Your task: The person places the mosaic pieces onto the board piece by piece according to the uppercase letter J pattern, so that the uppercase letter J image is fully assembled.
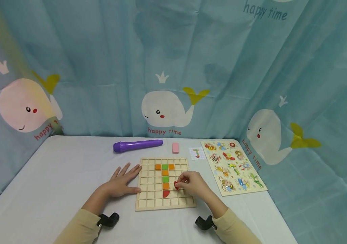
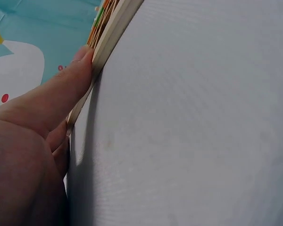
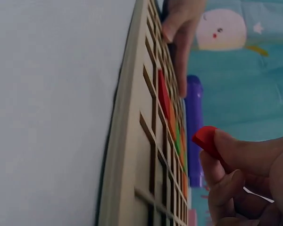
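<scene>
A wooden grid board (image 1: 151, 202) lies on the white table. Orange and green square tiles (image 1: 165, 179) form a T shape in its cells, with a red quarter-round tile (image 1: 166, 194) at the foot of the stem. My right hand (image 1: 194, 184) pinches another red tile (image 3: 206, 140) between thumb and finger, above the board's right half; the right wrist view shows its curved edge. My left hand (image 1: 119, 183) rests spread at the board's left edge, its thumb (image 2: 80, 61) and fingertips touching the frame.
Behind the board lie a purple microphone-shaped tube (image 1: 138, 145), a pink block (image 1: 175, 148) and a small pattern card (image 1: 197, 154) showing a T figure. At the right is a wooden puzzle board (image 1: 234, 167) with animal and insect pictures. A whale-print curtain (image 1: 106, 84) surrounds the table.
</scene>
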### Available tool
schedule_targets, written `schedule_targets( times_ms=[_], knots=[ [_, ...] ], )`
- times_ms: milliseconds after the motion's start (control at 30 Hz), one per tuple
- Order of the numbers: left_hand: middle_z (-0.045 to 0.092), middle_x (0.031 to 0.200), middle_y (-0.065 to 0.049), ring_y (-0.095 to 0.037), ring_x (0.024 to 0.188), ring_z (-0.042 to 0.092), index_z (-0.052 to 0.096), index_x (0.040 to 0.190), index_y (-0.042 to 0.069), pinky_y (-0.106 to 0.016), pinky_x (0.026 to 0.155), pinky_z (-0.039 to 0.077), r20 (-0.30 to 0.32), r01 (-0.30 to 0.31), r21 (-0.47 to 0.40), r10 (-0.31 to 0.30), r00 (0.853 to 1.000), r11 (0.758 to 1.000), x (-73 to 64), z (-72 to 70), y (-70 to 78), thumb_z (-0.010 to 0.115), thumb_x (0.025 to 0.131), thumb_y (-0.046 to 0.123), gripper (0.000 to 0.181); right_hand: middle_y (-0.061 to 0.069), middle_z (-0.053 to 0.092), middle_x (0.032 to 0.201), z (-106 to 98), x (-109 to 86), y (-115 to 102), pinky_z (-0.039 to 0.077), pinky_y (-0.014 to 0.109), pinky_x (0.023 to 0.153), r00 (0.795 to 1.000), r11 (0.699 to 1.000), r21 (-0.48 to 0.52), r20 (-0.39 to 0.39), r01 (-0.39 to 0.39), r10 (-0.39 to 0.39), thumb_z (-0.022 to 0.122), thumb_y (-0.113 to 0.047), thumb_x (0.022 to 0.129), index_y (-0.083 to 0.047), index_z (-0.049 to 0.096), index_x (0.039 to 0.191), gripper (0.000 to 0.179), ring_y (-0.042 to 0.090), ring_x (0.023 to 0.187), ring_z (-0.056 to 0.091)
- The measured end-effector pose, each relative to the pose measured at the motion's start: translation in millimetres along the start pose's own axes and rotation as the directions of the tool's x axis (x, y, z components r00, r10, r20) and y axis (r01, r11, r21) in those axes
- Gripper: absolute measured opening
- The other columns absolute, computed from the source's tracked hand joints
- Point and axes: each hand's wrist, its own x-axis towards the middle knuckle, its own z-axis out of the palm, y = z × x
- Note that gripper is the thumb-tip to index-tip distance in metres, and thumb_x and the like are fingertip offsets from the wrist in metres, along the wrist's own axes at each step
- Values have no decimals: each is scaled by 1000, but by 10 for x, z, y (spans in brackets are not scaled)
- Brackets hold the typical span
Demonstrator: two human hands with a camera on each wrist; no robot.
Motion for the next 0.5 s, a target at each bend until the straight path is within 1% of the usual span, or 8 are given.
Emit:
schedule_targets(
  times_ms=[100,200,367,500],
  knots=[
    [16,170,-6,-42,156,-6,20,163,20,-64,121,-10,0,0,9,0,1000,1000,-7,-2,-16,67,84,69,104,-13,65,73,148,101,-97,44,21,53,999,1000,-4,28,25,-25,77,-29,91,-25,71,80,13,6,59,51],
    [16,170,-5,-42,156,-5,21,163,20,-64,121,-10,1,2,9,-2,1000,1000,-19,0,-27,67,84,68,103,-13,64,73,272,165,-195,45,21,54,997,999,0,54,52,-52,78,-28,90,-24,73,80,12,6,61,51],
    [16,170,-5,-41,156,-6,20,163,21,-64,121,-11,-3,-9,3,9,1000,1000,-20,7,-31,66,85,68,102,-13,64,73,401,196,-319,47,20,56,993,998,-9,101,69,-68,80,-28,88,-22,74,80,12,4,64,54],
    [15,171,-3,-40,156,-6,20,163,22,-63,122,-11,-2,1,7,-1,1000,1000,-14,6,-41,65,85,69,102,-14,64,71,497,220,-347,46,19,58,988,997,-38,142,73,-67,81,-28,88,-23,74,78,13,2,65,53]
  ],
)
